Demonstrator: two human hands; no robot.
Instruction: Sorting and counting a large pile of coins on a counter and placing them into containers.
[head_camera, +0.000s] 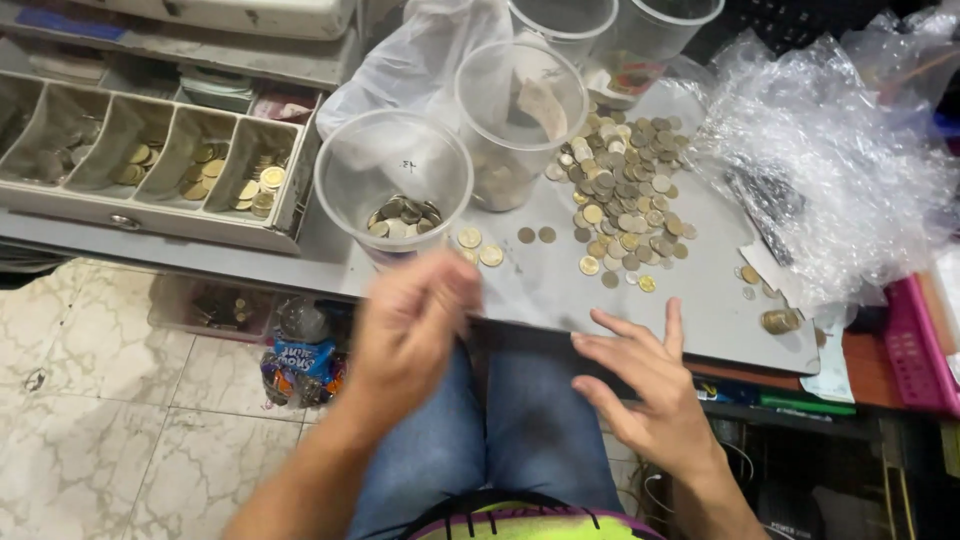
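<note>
My left hand (410, 320) hovers, blurred, at the near edge of the grey counter (545, 290), just below a clear plastic cup (392, 180) that has coins in its bottom. Its fingers are curled together; I cannot see whether it holds coins. My right hand (645, 385) is spread flat at the counter's front edge with nothing in it. A pile of mixed gold and silver coins (625, 190) lies on the counter beyond it. A few loose coins (480, 247) rest near the cup.
A second clear cup (520, 120) with coins stands behind the first, two more at the back. An open cash drawer (150, 160) with coin compartments is at left. Crumpled clear plastic (830, 150) lies at right, a pink basket (915, 345) beside it. Tiled floor lies below.
</note>
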